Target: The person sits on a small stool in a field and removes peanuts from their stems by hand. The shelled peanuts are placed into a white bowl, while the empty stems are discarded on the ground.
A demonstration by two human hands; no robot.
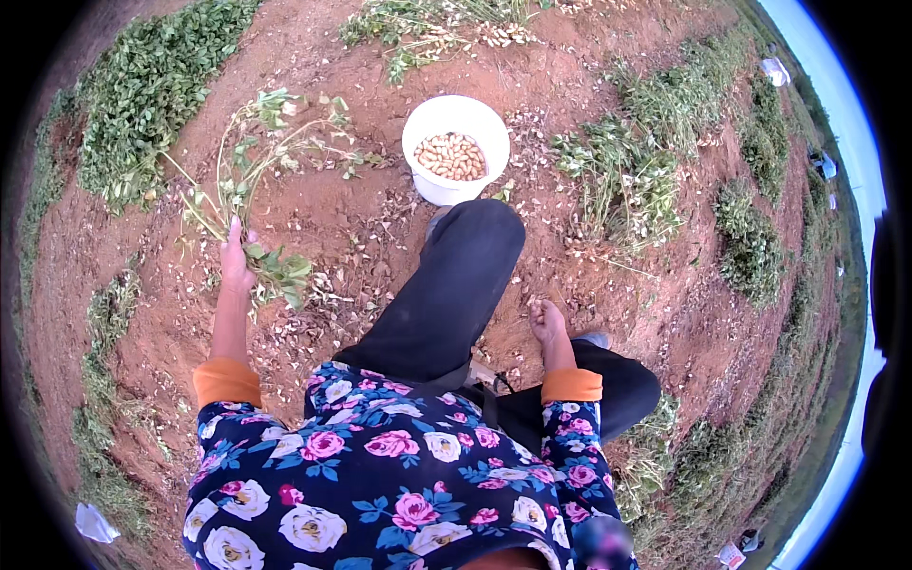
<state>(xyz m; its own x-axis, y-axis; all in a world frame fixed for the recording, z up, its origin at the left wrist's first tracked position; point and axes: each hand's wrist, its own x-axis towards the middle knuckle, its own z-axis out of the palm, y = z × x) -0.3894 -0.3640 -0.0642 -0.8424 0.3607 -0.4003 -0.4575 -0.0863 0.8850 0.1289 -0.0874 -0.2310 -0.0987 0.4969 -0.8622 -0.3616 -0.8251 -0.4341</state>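
Observation:
On the left, my left hand (236, 263) grips a leafy peanut plant (246, 171) by its stems, which spread out above the soil. My right hand (547, 320) is curled beside my bent leg, with what look like a few peanut pods (536, 302) at its fingertips. A white plastic bucket (456, 114), partly filled with peanuts in the shell (450, 157), stands on the reddish ground just beyond my knee, apart from both hands.
A dense heap of green plants (142, 100) lies at the upper left. Pulled plants with pods (456, 32) lie beyond the bucket, and more plants (627, 178) to its right. Dry leaves (335, 292) litter the soil. White bags (775, 72) stand far off.

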